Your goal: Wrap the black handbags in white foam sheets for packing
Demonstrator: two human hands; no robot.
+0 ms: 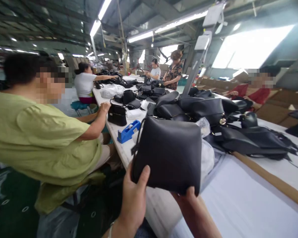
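Note:
A black handbag [171,152] with smooth sides is held up in front of me, above the near end of the table. My left hand [136,188] grips its lower left corner, thumb on the near face and fingers hidden behind. At the bottom right edge my right hand [188,198] holds it too, the thumb tip showing and the other fingers underneath. A dark strap runs down the bag's left side. Just beyond it on the left stands a blue tape dispenser [129,131]. Clear plastic wrapping [207,155] shows behind the bag's right side.
Several black bags [193,107] are heaped across the long white table [248,188]. A brown strip [270,178] lies along its right part. On my left sits a co-worker in green [44,132], near a small black bag [117,115]. Other people work farther along the table.

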